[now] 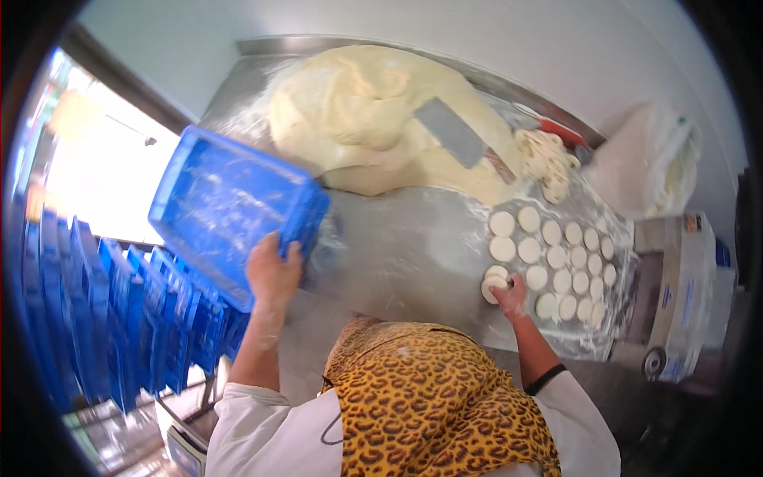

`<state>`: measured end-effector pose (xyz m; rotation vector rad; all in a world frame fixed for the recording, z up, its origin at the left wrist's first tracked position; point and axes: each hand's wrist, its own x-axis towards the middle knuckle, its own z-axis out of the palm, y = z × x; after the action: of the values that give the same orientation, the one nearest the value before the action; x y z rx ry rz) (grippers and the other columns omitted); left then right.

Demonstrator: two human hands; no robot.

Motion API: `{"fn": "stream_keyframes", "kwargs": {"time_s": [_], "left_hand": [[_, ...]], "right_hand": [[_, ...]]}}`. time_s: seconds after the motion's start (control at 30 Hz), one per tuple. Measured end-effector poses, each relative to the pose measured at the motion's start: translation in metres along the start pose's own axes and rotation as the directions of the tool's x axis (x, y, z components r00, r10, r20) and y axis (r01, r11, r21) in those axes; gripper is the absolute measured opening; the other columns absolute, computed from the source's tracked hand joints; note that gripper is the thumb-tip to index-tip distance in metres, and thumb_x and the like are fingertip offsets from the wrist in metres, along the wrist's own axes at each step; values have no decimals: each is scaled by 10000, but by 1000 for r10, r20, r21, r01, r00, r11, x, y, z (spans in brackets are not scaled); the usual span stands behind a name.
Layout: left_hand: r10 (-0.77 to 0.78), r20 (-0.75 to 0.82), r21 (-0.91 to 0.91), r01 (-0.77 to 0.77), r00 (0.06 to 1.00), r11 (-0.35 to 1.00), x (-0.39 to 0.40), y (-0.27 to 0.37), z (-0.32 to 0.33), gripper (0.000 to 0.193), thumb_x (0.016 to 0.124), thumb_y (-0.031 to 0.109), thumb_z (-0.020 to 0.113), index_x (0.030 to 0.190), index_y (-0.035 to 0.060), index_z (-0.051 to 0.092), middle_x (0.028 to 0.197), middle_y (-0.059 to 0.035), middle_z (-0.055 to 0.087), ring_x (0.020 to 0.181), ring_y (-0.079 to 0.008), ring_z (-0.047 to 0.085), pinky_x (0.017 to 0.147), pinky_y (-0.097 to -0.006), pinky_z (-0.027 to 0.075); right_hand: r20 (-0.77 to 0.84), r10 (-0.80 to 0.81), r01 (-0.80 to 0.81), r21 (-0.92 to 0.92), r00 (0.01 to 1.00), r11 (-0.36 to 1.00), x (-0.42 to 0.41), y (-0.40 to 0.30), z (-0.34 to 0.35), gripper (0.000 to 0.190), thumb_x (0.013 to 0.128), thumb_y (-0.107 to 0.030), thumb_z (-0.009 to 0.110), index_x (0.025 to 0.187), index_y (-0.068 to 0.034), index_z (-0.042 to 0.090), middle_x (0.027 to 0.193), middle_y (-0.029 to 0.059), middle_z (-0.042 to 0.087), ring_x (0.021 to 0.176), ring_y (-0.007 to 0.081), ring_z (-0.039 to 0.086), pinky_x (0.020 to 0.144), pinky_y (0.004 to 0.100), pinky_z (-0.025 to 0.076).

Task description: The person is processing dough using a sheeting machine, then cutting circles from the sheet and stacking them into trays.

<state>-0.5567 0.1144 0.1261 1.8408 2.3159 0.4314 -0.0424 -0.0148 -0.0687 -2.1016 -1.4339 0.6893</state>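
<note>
My left hand [274,268] grips the near right rim of a blue plastic tray [229,203], which is tilted at the table's left end and dusted inside with flour. At the right, my right hand [511,295] has thumb and fingers around a dough round [490,291]. Another round [496,273] partly shows just behind it. Beside that hand, several pale dough rounds [529,250] lie in rows on the floured steel table [393,250].
A large dough mass [357,113] spreads along the back, with a dough scraper [453,132] lying on it. Dough scraps [545,161], a red-handled tool [563,132] and a plastic bag [647,161] sit back right. A machine [673,298] borders the right. Several blue trays [119,298] hang over the left side.
</note>
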Motion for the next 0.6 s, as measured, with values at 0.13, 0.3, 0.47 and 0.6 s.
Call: {"fn": "stream_keyframes", "kwargs": {"time_s": [0.13,0.3,0.47,0.6], "left_hand": [[88,41,-134,-81,995,988,-24,36,-6,499,857,262,693,1273,10,583,1155,-221,640,1097,-401,603,954,-438,481],[202,-61,-706,-186,977,683,-16,38,-2,539,938,222,666,1381,-14,469,1317,-219,586,1263,-342,546,1050,-428,453],[122,314,-948,318,942,-18,37,20,-16,535,984,228,622,1420,9,402,1281,-186,601,1170,-326,606,973,-424,528],[62,518,-852,521,853,-52,75,-4,-20,489,967,230,632,1380,23,468,1201,-165,635,1038,-302,664,858,-432,580]], "right_hand": [[-54,-105,114,206,993,972,16,-36,26,455,705,-142,832,1022,-23,528,885,58,558,853,184,582,768,332,486],[377,-134,-253,805,916,536,14,-287,-9,548,866,-76,733,1322,12,442,1216,169,606,1079,227,604,933,353,492],[510,-325,-277,785,797,554,25,-331,-15,502,896,-85,713,1319,20,465,1272,173,600,1133,228,613,997,340,496],[556,-211,-231,618,804,752,9,-282,-4,384,905,-85,706,1232,44,553,1178,145,656,1083,185,629,949,326,514]]}}
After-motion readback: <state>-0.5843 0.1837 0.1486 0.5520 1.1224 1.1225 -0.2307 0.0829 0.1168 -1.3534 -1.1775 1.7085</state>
